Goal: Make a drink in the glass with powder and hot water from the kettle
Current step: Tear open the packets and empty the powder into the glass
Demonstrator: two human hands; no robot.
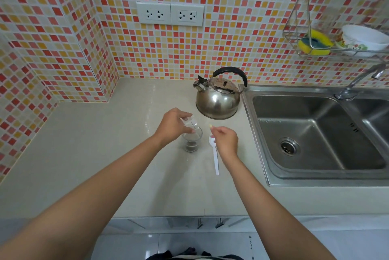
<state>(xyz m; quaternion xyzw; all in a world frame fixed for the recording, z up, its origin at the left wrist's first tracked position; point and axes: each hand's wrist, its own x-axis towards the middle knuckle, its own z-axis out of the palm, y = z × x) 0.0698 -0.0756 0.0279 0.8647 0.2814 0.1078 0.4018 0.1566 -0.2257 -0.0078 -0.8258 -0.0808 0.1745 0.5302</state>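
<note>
A clear glass (192,140) stands on the counter with dark powder at its bottom. Just above its rim, my left hand (172,126) grips a small clear plastic packet (190,123), tilted toward the glass. To the right, my right hand (225,140) pinches a small yellowish piece (210,126) between its fingertips. Beneath that hand a white plastic spoon (215,159) lies flat on the counter, bowl end toward the wall. The steel kettle (217,102) with a black handle sits behind the glass, lid on, spout pointing left.
A steel double sink (315,133) with a tap (357,79) fills the right side, next to the kettle. A wire rack (303,34) on the tiled wall holds a yellow sponge and a white bowl. Two wall sockets (170,14) sit above the counter (94,154).
</note>
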